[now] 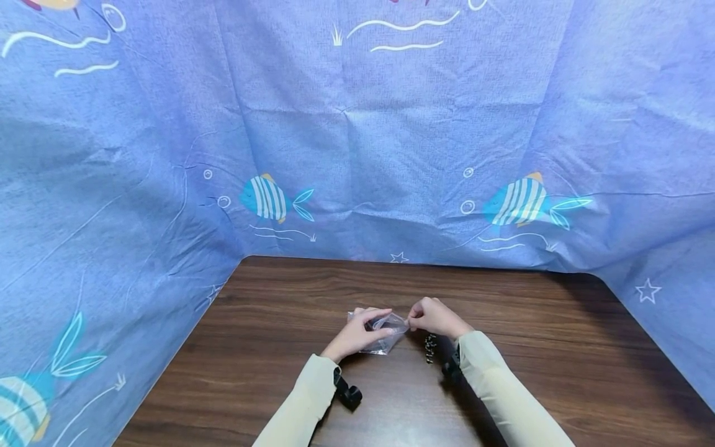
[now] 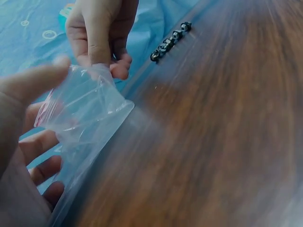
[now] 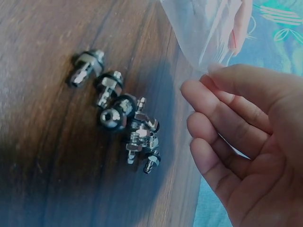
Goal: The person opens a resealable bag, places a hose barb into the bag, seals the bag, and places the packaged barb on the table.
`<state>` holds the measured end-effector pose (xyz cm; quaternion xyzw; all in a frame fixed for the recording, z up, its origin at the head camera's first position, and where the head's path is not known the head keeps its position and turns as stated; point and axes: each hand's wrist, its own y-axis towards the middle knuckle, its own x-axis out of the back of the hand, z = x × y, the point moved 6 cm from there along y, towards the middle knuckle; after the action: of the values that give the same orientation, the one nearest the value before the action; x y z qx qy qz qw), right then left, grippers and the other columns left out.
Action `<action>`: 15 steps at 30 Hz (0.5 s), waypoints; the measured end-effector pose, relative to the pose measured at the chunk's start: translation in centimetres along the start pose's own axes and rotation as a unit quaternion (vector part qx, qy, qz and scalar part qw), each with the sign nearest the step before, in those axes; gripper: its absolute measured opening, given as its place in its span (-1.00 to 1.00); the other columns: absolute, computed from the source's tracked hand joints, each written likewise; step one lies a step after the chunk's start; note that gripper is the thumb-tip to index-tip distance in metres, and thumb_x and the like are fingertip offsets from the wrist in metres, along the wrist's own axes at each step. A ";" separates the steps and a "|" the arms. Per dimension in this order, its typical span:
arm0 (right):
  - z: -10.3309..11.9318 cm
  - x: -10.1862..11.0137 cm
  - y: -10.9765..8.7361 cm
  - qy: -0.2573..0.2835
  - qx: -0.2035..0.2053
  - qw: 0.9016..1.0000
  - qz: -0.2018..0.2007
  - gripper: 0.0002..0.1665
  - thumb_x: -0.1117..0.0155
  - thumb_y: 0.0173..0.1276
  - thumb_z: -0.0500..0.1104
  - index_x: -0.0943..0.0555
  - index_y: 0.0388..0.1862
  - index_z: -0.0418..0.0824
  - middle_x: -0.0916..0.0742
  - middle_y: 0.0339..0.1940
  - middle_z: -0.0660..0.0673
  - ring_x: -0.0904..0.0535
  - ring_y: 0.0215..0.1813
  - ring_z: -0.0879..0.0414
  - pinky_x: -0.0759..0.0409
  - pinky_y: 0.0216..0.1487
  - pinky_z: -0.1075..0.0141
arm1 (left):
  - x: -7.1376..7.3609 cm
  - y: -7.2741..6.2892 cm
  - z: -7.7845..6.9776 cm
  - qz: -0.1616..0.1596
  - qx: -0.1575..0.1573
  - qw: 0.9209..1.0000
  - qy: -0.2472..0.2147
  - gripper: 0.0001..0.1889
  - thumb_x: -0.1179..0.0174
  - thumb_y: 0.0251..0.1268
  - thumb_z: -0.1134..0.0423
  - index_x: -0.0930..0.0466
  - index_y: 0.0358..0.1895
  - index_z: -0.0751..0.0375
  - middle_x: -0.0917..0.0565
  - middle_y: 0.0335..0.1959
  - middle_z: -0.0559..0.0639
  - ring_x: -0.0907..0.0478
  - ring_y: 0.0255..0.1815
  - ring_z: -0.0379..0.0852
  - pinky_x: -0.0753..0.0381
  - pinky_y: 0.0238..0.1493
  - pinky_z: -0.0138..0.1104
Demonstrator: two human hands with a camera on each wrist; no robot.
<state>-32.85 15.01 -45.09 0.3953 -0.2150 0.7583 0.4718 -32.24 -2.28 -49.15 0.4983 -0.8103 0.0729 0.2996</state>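
A clear plastic zip bag (image 1: 381,346) is held between both hands above the wooden table. My left hand (image 1: 356,335) grips it from the left; in the left wrist view its thumb is at the bag's upper edge and the fingers curl around the far side. Thumb and index finger of my right hand (image 1: 437,318) pinch the bag's right corner. Small metal barbed fittings (image 3: 142,135) with dark rings lie in a loose row on the table, close below the right hand. No contents can be made out in the bag.
The dark wooden table (image 1: 290,310) runs back to a blue fabric curtain (image 1: 391,155) printed with fish, which also hangs at both sides. A black wrist camera (image 1: 349,396) sits on the left forearm, and another (image 1: 451,371) on the right.
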 end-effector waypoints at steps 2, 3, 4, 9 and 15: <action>0.0 0.0 0.0 -0.001 0.003 1.000 0.002 -0.85 -0.21 0.11 -0.31 -0.71 -0.55 -0.22 -0.69 -0.63 -0.01 -0.37 -0.57 0.30 -0.34 -0.52 0.45 | -0.1 0.0 0.0 0.000 -0.005 1.000 -0.008 -0.45 -0.30 0.21 -0.04 -0.52 0.26 0.03 -0.59 0.16 -0.04 -0.39 0.14 -0.06 -0.41 0.16 -0.17; 0.0 0.0 0.0 -0.002 0.005 1.000 0.003 -0.86 -0.23 0.12 -0.30 -0.71 -0.55 -0.21 -0.68 -0.64 0.02 -0.38 -0.57 0.30 -0.35 -0.51 0.45 | -0.1 0.0 0.0 0.002 -0.006 1.000 -0.011 -0.45 -0.30 0.21 -0.03 -0.51 0.26 0.04 -0.59 0.16 -0.03 -0.41 0.16 -0.06 -0.41 0.19 -0.16; 0.0 -0.1 0.0 -0.004 0.008 1.000 0.004 -0.86 -0.24 0.13 -0.29 -0.71 -0.54 -0.19 -0.66 -0.64 0.05 -0.38 -0.57 0.31 -0.36 -0.51 0.45 | -0.2 0.0 0.0 0.005 -0.006 1.000 -0.015 -0.45 -0.30 0.21 -0.02 -0.51 0.27 0.05 -0.59 0.15 -0.02 -0.43 0.18 -0.05 -0.41 0.21 -0.16; -0.1 -0.2 -0.2 -0.014 0.028 0.999 0.019 -0.87 -0.30 0.23 -0.21 -0.71 -0.51 -0.12 -0.61 -0.62 0.16 -0.39 -0.55 0.36 -0.40 -0.46 0.46 | -0.4 -0.1 0.1 0.018 -0.007 1.000 -0.016 -0.42 -0.33 0.20 0.03 -0.48 0.29 0.08 -0.59 0.15 0.00 -0.49 0.16 -0.07 -0.42 0.22 -0.22; 0.0 0.5 -0.8 -0.041 0.065 0.996 0.037 -0.90 -0.32 0.28 -0.17 -0.72 -0.41 -0.15 -0.71 -0.49 0.13 -0.45 -0.44 0.38 -0.46 -0.35 0.45 | -0.3 -0.2 0.2 0.022 -0.003 1.000 -0.008 -0.36 -0.37 0.14 0.02 -0.45 0.32 0.06 -0.57 0.17 -0.01 -0.45 0.19 -0.06 -0.40 0.23 -0.19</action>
<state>-32.28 15.60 -44.75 0.4477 -0.1992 0.7709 0.4070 -32.02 -2.23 -49.55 0.4799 -0.8237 0.0733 0.2932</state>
